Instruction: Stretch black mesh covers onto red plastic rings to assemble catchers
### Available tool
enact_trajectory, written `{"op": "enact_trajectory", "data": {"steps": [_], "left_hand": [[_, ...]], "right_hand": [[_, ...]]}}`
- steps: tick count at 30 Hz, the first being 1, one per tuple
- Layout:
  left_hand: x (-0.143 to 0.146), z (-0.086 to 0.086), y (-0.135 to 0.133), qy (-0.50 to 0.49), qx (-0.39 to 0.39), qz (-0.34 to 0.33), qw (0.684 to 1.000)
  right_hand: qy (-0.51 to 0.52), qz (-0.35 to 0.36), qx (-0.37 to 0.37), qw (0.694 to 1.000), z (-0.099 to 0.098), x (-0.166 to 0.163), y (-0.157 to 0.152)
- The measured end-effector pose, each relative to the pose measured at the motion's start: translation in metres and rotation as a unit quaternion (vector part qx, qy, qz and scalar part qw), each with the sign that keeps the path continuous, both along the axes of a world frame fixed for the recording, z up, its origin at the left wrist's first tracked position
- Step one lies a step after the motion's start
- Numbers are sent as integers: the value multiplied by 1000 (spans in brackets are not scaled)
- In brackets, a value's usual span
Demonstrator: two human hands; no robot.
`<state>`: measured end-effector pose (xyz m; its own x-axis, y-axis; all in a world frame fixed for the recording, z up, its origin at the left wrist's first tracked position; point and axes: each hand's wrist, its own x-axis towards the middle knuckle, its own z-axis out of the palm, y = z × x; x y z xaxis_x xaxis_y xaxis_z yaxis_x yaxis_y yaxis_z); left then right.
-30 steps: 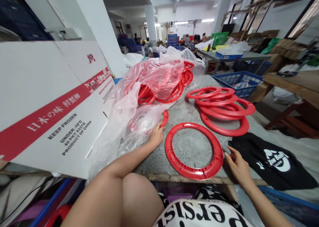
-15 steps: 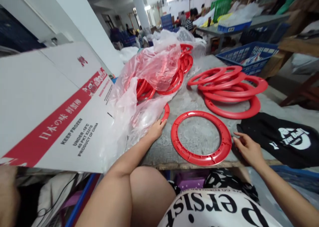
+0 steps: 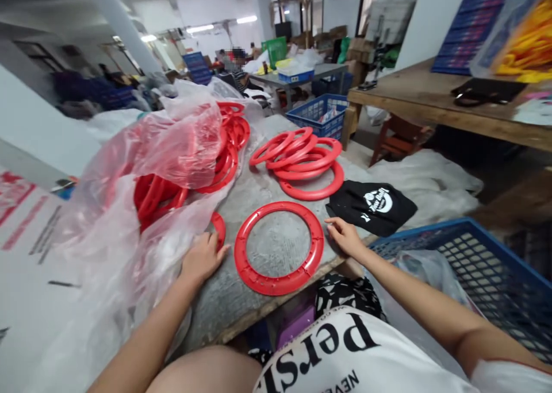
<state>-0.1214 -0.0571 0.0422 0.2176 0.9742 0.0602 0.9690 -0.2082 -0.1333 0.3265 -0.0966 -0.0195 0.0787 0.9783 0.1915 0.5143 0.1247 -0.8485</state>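
A single red plastic ring (image 3: pixel 244 266) lies flat before me, ribbed side up. My right hand (image 3: pixel 345 236) is at its right side, fingers loosely stretched out and holding nothing. At the left, my left hand (image 3: pixel 202 259) has its fingers and thumb around the edge of another red ring (image 3: pixel 219 230), mostly hidden by a clear plastic bag (image 3: pixel 168 232). More red rings (image 3: pixel 222 172) spill from that bag. Beyond the single ring, several red rings (image 3: pixel 310 195) lie in a leaning, overlapping pile. A black cloth with a white print (image 3: pixel 353 200) rests near my right hand.
The grey worktable (image 3: pixel 224 312) has a rough front edge. A white carton (image 3: pixel 30 266) stands at the left. Blue crates are at the right (image 3: pixel 431 232) and behind the table (image 3: pixel 319 108). A wooden table (image 3: pixel 401 94) is at the back right. A person (image 3: pixel 239 74) sits farther off.
My view has swung to the right, bringing the right-hand crate and wooden table into sight. My left hand stays at the covered ring; the single ring and right hand keep their places.
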Motion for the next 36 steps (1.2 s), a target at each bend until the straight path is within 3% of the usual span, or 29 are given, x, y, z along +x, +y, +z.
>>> {"op": "enact_trajectory", "data": {"steps": [2, 5, 8, 11, 15, 19, 22, 25, 30, 33, 36], "left_hand": [[11, -3, 3, -54, 37, -114, 991], [30, -13, 5, -127, 24, -264, 956], [46, -26, 2, -132, -19, -331, 934], [54, -39, -1, -112, -45, -321, 940], [60, -51, -6, -114, -21, -277, 954], [74, -48, -9, -93, -2, -222, 971], [85, -39, -12, -55, -9, -181, 982], [90, -29, -16, -15, -28, -155, 987], [93, -17, -24, 43, -42, -122, 991], [95, -12, -28, 65, -53, -117, 990], [97, -6, -29, 64, -71, -118, 988]], "right_hand": [[6, 3, 33, 999, 3, 6, -7], [-31, -20, 78, 996, 12, 23, -18], [-53, -85, 84, 991, 21, 48, -25], [-93, -149, 115, 978, 25, 80, -26], [-185, -213, 122, 952, 28, 116, -13], [-272, -211, 59, 937, 35, 123, 11], [-273, -189, 22, 943, 43, 118, 29], [-233, -176, 16, 956, 52, 118, 43], [-104, -245, 35, 963, 77, 132, 69], [14, -289, 100, 952, 98, 136, 86], [155, -287, 184, 928, 122, 128, 99]]}}
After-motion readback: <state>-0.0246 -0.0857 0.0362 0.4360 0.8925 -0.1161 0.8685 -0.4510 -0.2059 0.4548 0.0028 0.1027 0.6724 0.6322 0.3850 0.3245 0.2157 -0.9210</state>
